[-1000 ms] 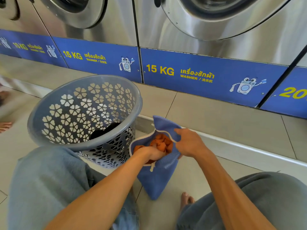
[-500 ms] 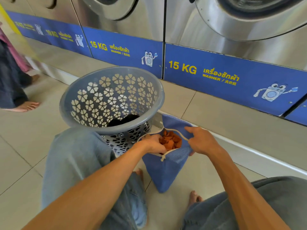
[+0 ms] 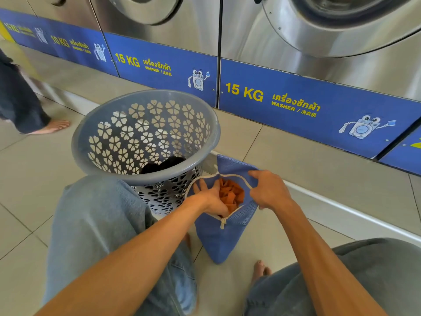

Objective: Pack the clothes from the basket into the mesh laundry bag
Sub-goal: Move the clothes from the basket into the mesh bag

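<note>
**Laundry floor, left to right: your left hand has opened inside the bag**

1. Bystander's bare foot (image 3: 51, 127), far left on the tile floor (image 3: 34, 179), below a dark garment hem. A second ago only a sliver of foot showed at the frame edge; your view has swung left since then.

2. Grey basket (image 3: 145, 137), flower-cut walls, upright on the floor and pressed against your left knee. One dark garment (image 3: 163, 164) lies at its bottom, as it did in both earlier frames.

3. Your left hand (image 3: 210, 197), inside the mouth of the bag. Half a second ago it was curled around the near rim; now the fingers (image 3: 201, 185) are spread flat and apart, with the palm against the orange cloth. It grips nothing that you can see.

4. Blue mesh laundry bag (image 3: 216, 242), standing on the floor between your knees, just right of the basket and touching it. Its zipper mouth is held wide, and the white pull (image 3: 222, 223) hangs at the near corner.

5. Orange clothes (image 3: 232, 195), bunched inside the bag's mouth, where they were a second ago.

6. Your right hand (image 3: 268, 190), pinched shut on the bag's far-right rim and lifting it, the same grip as before.

7. Washers (image 3: 341, 30) along the back, with blue "15 KG" panels (image 3: 296, 106).
</note>
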Demonstrator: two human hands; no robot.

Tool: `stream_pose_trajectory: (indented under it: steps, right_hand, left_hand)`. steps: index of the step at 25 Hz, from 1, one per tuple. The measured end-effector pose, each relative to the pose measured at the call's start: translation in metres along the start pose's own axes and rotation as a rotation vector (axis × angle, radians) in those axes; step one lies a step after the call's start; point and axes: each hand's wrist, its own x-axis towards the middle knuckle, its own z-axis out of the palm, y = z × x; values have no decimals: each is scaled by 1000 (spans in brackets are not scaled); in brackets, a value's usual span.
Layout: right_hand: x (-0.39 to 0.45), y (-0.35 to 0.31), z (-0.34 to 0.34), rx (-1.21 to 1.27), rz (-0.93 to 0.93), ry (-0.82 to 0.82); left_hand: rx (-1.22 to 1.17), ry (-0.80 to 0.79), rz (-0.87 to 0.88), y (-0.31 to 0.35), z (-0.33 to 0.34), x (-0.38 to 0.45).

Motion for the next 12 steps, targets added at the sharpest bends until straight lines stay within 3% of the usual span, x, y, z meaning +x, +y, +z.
stream_pose_trajectory:
  steps: [5,9,12]
  right_hand:
    - [-2,3,7,-119,-12,-68]
    - [6,0,18,-166,27,-67]
    - [8,0,23,-140,26,-69]
  left_hand:
    - [99,-30,99,6,-7,-4]
    - [-81,17,240,10,-8,-10]
    - [-90,84,356,17,-24,-24]
